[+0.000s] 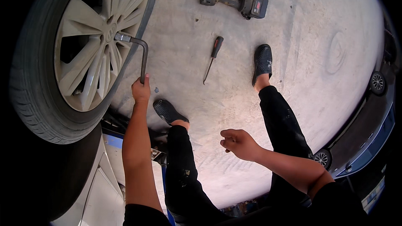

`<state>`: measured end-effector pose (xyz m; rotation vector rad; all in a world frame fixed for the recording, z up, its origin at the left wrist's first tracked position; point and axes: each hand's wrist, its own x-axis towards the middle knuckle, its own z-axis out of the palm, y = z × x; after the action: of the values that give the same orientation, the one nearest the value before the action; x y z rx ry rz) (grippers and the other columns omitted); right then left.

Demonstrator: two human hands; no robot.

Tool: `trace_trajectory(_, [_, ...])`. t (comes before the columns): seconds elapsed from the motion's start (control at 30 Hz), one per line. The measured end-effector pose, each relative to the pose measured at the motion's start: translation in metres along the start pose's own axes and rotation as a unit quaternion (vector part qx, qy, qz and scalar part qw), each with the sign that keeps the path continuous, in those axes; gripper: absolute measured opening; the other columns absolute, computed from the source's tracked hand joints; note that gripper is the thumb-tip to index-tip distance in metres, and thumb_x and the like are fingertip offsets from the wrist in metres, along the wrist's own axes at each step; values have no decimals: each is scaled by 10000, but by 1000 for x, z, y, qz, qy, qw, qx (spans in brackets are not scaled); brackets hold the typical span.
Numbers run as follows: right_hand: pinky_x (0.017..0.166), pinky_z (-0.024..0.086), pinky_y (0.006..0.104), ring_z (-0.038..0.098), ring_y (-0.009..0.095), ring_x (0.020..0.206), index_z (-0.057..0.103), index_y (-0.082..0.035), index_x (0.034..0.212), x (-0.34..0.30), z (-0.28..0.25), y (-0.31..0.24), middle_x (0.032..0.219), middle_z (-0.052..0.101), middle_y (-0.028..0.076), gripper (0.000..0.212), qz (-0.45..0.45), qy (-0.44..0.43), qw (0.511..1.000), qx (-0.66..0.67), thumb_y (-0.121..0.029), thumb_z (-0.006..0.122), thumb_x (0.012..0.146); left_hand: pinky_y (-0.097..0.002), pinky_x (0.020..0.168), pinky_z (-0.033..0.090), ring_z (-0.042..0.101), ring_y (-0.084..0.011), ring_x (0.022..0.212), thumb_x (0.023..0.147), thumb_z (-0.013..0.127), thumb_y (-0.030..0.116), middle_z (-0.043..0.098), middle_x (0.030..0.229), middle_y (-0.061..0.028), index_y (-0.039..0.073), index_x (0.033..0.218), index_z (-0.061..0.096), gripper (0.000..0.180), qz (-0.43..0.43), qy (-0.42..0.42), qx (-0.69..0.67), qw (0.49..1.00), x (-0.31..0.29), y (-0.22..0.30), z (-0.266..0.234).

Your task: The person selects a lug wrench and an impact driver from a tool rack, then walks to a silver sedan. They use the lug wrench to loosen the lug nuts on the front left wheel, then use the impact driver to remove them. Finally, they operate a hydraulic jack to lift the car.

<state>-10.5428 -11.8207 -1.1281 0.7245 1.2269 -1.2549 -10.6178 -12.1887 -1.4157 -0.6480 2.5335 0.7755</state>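
A bent L-shaped lug wrench (145, 52) reaches from my left hand (140, 91) to the wheel. My fingers are wrapped round the lower end of its handle. Its bright socket end (122, 37) meets the silver multi-spoke rim (79, 19) beside the centre cap (111, 32). Around the rim runs a black tire (35, 83). My right hand (240, 144) hangs in the air above the floor, between my legs. Its fingers are curled in; whatever they may hold is too small or hidden to make out.
On the concrete floor lie a cordless impact wrench (232, 1) and a hooked, black-handled tool (215, 50). My feet wear black perforated clogs (169, 112). A light car body panel (98, 192) is at lower left, and a dark car (358, 129) stands to the right.
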Motion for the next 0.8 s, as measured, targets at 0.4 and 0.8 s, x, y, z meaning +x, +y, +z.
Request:
trace_trajectory(0.4, [753, 560, 316, 591, 120, 758, 613, 42, 1081, -5, -30, -5, 818, 576, 45, 258, 24, 20, 996, 82, -180, 604, 949, -543, 747, 534, 682, -447, 839, 955, 623, 385, 717, 854, -194, 76, 903, 699, 323, -1, -83, 291, 953, -101, 116, -60])
trace_trajectory(0.8, [756, 573, 322, 611, 148, 857, 620, 66, 1248, -12, -48, -22, 985, 619, 73, 390, 8, 2, 980, 200, -168, 614, 936, -538, 870, 523, 667, -462, 1000, 966, 615, 436, 709, 1013, -269, 19, 1010, 729, 435, -91, -103, 390, 911, -67, 220, -178])
